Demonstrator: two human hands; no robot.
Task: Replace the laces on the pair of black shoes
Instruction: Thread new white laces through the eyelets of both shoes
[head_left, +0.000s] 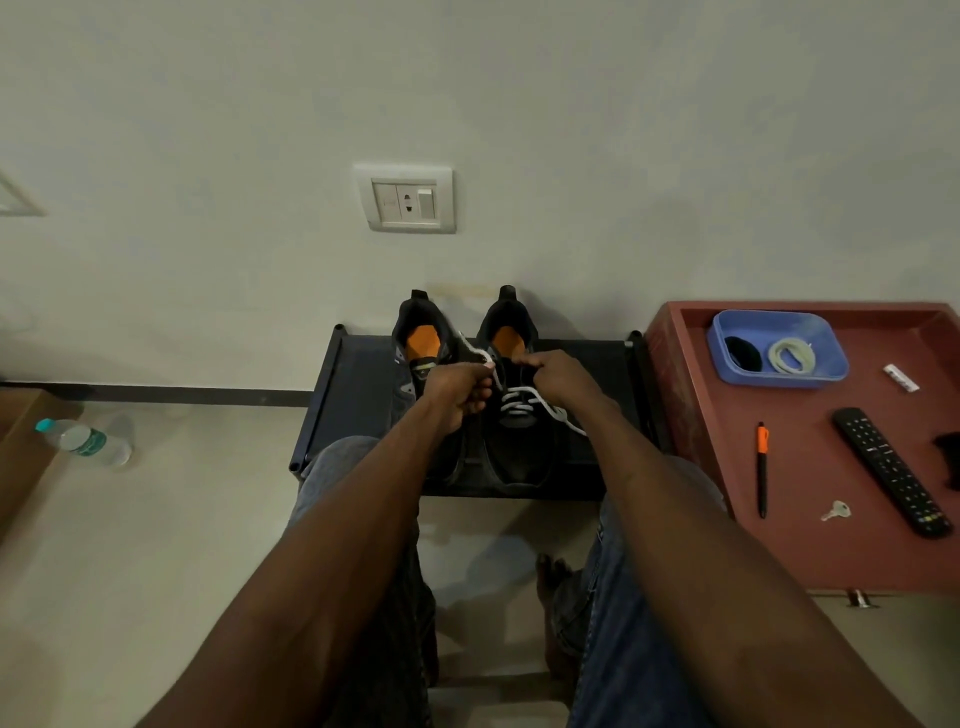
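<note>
On a low black rack (358, 400) against the wall, two hands lace the right-hand shoe of a black pair.

At 3 o'clock from the rack stands a red table (810, 535) carrying a blue tray (831, 358) with a coiled white lace (791, 355) and a dark bundle, plus a pen (762, 467), a remote (891, 470) and a key (835, 510); at 9 o'clock a water bottle (85, 441) lies on the floor, and a wall socket (408, 200) sits at 12 o'clock. The left shoe (415, 358) and right shoe (514, 441) lie side by side, long axes running 6 to 12 o'clock, heels at 12 against the wall, toes toward the person. A white lace (519, 402) crosses the right shoe's lower eyelets. Both forearms reach forward over the knees. The left hand (460, 392) pinches one lace end; the right hand (558, 376) has its fingers curled at the shoe's upper eyelets, and its forearm covers the other trailing end.
</note>
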